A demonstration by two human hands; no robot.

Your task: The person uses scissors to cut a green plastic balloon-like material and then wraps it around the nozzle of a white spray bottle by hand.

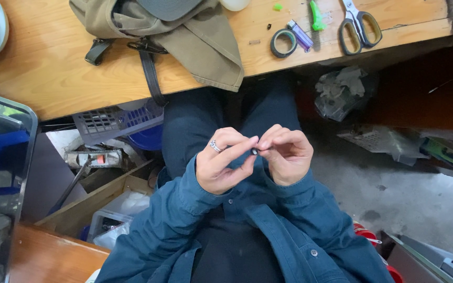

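Both hands meet over the lap, below the near edge of the wooden worktop [53,68]. Left hand [221,165], silver ring on one finger, and right hand [288,154] pinch a tiny black round part [255,151] between thumb and fingertips, both closed tight on it. On the worktop: khaki canvas bag [184,36] at the near edge, black tape roll [283,43], purple lighter [300,34], grey-handled scissors [359,26] toward the right end.

A small black round part [254,151] is seen against a teal-blue shirt sleeve [184,209], while a khaki canvas bag [205,42], green-handled scissors [360,29] and a dark tape roll [283,43] are set on a pale wooden tabletop [43,63].
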